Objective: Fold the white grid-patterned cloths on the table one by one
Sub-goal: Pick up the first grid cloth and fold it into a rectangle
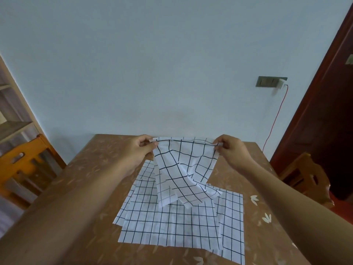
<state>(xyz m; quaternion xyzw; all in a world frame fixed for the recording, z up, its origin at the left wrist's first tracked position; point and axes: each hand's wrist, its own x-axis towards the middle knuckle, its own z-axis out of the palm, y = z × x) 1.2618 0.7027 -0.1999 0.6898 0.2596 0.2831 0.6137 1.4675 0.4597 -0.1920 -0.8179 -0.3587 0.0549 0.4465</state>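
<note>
A white cloth with a black grid (183,169) hangs in the air above the table, stretched by its top edge. My left hand (140,148) pinches its top left corner and my right hand (230,148) pinches its top right corner. The cloth's lower end droops crumpled onto a pile of flat grid cloths (172,222) lying overlapped on the brown table (82,188). How many cloths are in the pile is hard to tell; at least three edges show.
The table stands against a pale wall. An orange wooden chair (24,165) stands at the left and a brown chair (305,175) at the right. A red cable (275,119) runs down from a wall socket. A dark door frame rises at the right.
</note>
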